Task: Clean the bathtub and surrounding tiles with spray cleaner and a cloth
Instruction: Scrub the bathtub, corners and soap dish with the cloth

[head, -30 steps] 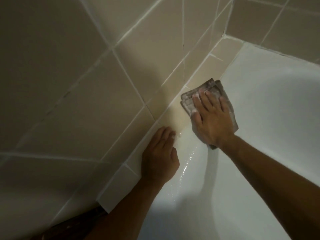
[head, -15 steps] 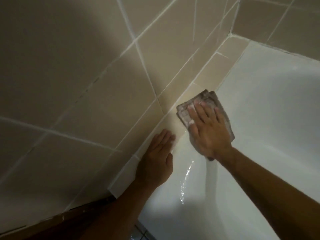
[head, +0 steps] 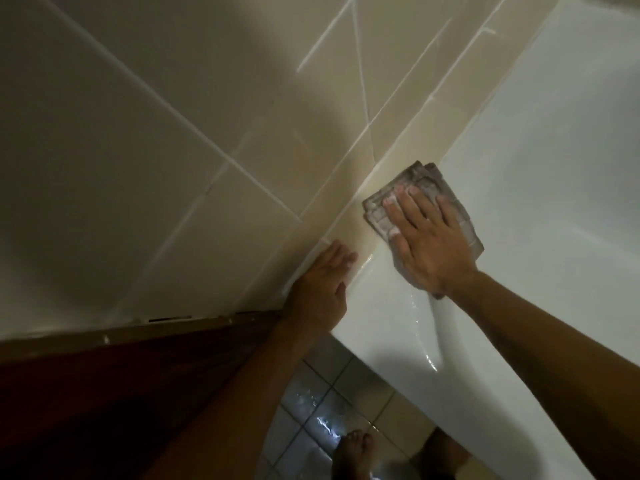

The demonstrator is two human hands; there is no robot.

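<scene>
A folded grey cloth [head: 420,181] lies on the narrow beige tile ledge [head: 408,136] where it meets the white bathtub [head: 540,140] rim. My right hand [head: 429,237] lies flat on the cloth with straight fingers, pressing it down. My left hand [head: 322,289] rests flat on the corner of the ledge and tub rim, fingers straight, a short way left of the cloth. The tub rim near my hands shines wet. No spray bottle is in view.
Large beige wall tiles [head: 173,133] with white grout fill the left and top. A dark wooden door or frame [head: 121,393] stands at the lower left. Below the tub lies a wet tiled floor [head: 322,410], with my bare foot [head: 353,452] on it.
The view has tilted down and back, bringing the floor, door and foot into sight. My right hand has slid the cloth nearer along the ledge towards my left hand, which stays planted.
</scene>
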